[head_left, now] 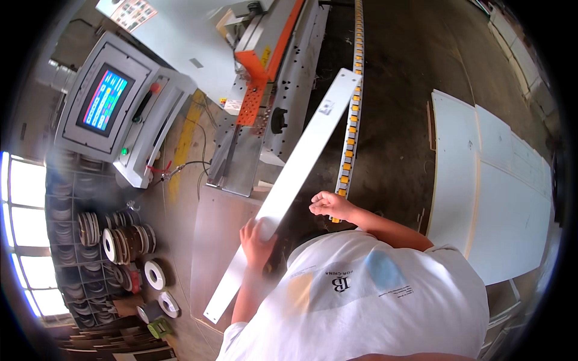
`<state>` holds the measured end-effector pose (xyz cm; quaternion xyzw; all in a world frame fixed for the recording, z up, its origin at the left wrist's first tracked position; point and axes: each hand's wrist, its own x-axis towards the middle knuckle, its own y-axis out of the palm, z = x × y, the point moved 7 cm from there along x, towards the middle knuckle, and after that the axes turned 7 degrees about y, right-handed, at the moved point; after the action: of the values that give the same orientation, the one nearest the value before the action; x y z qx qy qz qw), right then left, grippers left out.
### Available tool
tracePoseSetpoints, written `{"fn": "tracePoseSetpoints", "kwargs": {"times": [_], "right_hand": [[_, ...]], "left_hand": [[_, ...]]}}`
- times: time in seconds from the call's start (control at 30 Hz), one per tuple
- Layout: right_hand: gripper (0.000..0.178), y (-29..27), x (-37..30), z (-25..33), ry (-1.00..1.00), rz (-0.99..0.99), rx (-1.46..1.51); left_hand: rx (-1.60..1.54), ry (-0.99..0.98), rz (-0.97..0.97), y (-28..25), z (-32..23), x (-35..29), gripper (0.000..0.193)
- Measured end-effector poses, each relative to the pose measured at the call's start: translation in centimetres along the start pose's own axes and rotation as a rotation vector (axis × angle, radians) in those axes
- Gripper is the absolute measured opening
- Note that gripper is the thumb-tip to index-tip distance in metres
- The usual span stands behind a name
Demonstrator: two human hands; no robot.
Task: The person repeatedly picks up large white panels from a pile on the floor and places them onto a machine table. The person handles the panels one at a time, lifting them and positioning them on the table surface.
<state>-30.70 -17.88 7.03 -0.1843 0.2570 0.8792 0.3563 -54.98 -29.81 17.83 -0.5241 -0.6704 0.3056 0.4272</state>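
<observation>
A long narrow white panel [301, 156] slants across the middle, its far end beside the roller track and its near end low on the left. Small holes show at both its ends, and a grey mark lies near the far one. My left hand [257, 242] grips this panel by its edge, below its middle, with the fingers over the top face. To the right, apart from the panel, my right hand [330, 206] is curled closed near the end of the roller track [349, 147], and nothing shows in it.
Ahead stands a machine with an orange guard [256, 90] and a metal bed [238, 162]. Its control panel [99, 99] with a lit screen is at the left. Rolls of edge banding [129, 243] fill a rack and floor at lower left. Large white boards [500, 198] lie stacked at right.
</observation>
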Motion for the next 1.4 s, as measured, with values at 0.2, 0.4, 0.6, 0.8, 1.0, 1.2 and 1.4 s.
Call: {"fn": "tracePoseSetpoints", "kwargs": {"times": [0.2, 0.4, 0.6, 0.8, 1.0, 1.2, 1.4], "right_hand": [[0.053, 1.6, 0.7, 1.3, 0.020, -0.048, -0.027], [0.048, 1.0, 0.8, -0.1, 0.004, -0.105, -0.053], [0.039, 0.5, 0.0, -0.8, 0.008, -0.151, -0.038], [0.037, -3.3, -3.8, -2.1, -0.044, -0.316, -0.041], [0.033, -9.4, -10.8, -5.9, 0.013, -0.626, 0.006], [0.031, -13.0, -15.5, -14.3, 0.135, -0.772, 0.145], [0.041, -14.1, -16.9, -17.7, 0.251, -0.836, 0.009]], "left_hand": [[0.061, -0.188, 0.034, -1.8, 10.9, -7.0, 0.076], [0.129, -0.127, 0.026, -2.1, 11.1, -5.2, 0.070], [-0.022, -0.004, -0.086, 3.1, 7.3, 4.8, 0.051], [0.062, 0.126, -0.096, 9.5, 9.0, 13.2, 0.042], [0.112, 0.070, -0.182, 9.3, 13.9, 15.4, 0.030], [0.156, 0.013, -0.118, 8.6, 15.7, 16.9, 0.028], [0.177, -0.056, -0.108, 9.2, 15.9, 17.8, 0.032]]}}
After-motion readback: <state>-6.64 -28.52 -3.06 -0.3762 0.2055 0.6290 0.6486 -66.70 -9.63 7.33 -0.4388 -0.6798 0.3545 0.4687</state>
